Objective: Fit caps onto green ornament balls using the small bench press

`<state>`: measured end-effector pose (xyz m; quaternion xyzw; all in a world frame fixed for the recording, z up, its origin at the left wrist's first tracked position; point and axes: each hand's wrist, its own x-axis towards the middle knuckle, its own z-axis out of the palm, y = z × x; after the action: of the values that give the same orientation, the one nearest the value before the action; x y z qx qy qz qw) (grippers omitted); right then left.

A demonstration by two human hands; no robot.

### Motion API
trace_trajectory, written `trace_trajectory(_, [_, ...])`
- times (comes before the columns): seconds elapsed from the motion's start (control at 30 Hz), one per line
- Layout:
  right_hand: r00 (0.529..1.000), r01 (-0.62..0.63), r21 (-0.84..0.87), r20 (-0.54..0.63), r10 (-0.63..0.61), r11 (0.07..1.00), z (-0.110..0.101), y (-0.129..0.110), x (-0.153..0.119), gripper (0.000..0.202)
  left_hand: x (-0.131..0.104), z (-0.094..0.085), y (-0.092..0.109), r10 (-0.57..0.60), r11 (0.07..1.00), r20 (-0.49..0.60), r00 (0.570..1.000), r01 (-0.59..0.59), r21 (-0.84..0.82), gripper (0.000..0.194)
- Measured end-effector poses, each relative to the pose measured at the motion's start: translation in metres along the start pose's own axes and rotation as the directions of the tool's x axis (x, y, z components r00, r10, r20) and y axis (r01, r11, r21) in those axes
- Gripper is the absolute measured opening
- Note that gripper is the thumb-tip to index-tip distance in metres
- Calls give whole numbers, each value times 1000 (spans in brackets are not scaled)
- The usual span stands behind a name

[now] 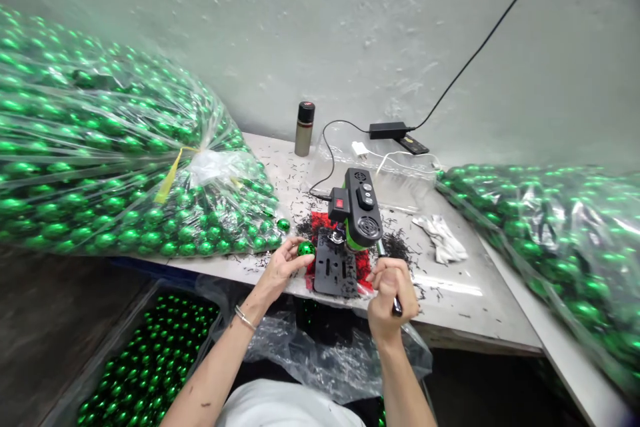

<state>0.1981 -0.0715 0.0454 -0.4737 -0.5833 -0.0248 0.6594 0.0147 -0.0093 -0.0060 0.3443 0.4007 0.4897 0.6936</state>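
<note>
Between its thumb and fingers, my left hand (286, 267) holds a shiny green ball (306, 249), at the left edge of a black slotted base plate (330, 273). My right hand (393, 290) is wrapped round the black-ended lever (397, 307) of a small black and green machine (363, 207). The machine stands over the plate, with a red switch on its side. Red material (364, 270) lies under the plate, with many small black scraps (397, 247) around it. Another green ball (283, 224) sits beyond my left hand.
A large bag of green balls (125, 167) covers the left; another bag (565, 247) lies at the right. A bottle (305, 130), a power adapter (387, 131), cables and a white glove (441, 238) are on the table. Below left is a bin of green balls (150, 353).
</note>
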Motion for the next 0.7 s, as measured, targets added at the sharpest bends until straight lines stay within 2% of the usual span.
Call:
trace_trajectory(0.13, [1000, -19, 15, 14, 19, 1000, -1, -2, 3, 32, 1, 15, -13, -74, 994, -50, 996, 69, -87, 56])
trace_trajectory(0.33, [999, -27, -8, 46, 27, 1000, -2, -10, 15, 31, 4, 30, -21, -70, 995, -16, 997, 71, 65, 52])
trace_trajectory(0.43, [999, -16, -10, 51, 16, 1000, -3, -14, 21, 32, 5, 33, -25, -81, 996, -27, 996, 82, 28, 51])
trace_trajectory(0.53, [998, -29, -14, 56, 30, 999, -3, -15, 24, 33, 7, 33, -30, -34, 996, -29, 999, 36, 78, 50])
trace_trajectory(0.7, [998, 2, -7, 62, -1, 1000, -3, -16, 25, 32, 10, 30, -45, 162, 908, 64, 985, -174, 380, 41])
